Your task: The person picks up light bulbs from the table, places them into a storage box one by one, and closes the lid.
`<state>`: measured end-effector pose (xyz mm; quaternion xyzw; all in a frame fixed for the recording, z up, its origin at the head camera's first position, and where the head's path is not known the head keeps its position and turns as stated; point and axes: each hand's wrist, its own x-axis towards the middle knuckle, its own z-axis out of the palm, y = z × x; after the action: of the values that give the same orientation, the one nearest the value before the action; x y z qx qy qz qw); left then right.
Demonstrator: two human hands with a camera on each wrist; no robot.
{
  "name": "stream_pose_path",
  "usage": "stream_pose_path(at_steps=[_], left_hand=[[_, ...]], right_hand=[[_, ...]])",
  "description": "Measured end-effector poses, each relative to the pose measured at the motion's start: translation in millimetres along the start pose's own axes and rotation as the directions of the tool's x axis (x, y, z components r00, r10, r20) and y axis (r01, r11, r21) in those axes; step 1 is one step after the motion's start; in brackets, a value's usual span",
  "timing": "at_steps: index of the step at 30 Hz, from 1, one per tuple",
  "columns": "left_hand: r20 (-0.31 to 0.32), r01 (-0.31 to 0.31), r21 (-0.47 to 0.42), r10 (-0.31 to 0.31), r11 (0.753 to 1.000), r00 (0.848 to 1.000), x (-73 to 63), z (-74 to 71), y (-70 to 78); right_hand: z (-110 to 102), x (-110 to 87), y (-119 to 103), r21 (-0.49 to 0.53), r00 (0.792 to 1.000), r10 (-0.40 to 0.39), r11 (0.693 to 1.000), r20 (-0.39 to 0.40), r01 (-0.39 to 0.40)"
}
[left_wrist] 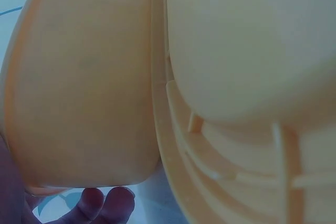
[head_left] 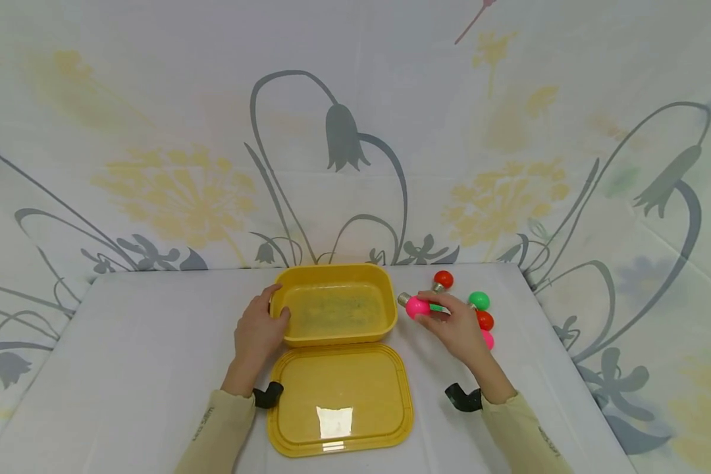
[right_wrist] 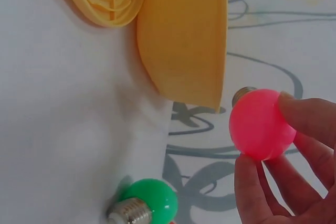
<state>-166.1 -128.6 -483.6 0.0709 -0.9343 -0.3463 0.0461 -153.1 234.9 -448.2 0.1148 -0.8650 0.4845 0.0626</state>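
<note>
A pink light bulb (head_left: pixel 417 307) with a silver screw base is pinched by my right hand (head_left: pixel 457 332), just off the right side of a yellow plastic box (head_left: pixel 332 304). The right wrist view shows thumb and fingertips round the pink globe, the base pointing away from the palm. My left hand (head_left: pixel 257 336) grips the box at its left end, thumb over the rim and fingers outside. The box is without a cover, and its bare floor shows. In the left wrist view, fingertips (left_wrist: pixel 118 203) show by the end of the box.
In front of the box lies its yellow lid (head_left: pixel 343 382). Right of the box, around my right hand, are a red bulb (head_left: pixel 443 279), a green bulb (head_left: pixel 479 300), another red bulb (head_left: pixel 484 320) and a partly hidden pink bulb (head_left: pixel 488 340). A flowered cloth (head_left: pixel 213 131) hangs behind the white table.
</note>
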Motion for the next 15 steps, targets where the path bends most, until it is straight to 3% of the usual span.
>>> stream_pose_path(at_steps=[7,15], left_hand=[[0.022,0.008,0.015,-0.008,1.0,1.0,-0.4,-2.3,1.5],[0.049,0.024,0.011,-0.025,1.0,0.998,0.5,-1.6,2.5]], right_hand=[[4,19.3,-10,-0.038,0.999,-0.033,0.999,0.037,0.034],[15,35.9,-15,0.048,0.996,-0.025,0.999,0.089,0.021]])
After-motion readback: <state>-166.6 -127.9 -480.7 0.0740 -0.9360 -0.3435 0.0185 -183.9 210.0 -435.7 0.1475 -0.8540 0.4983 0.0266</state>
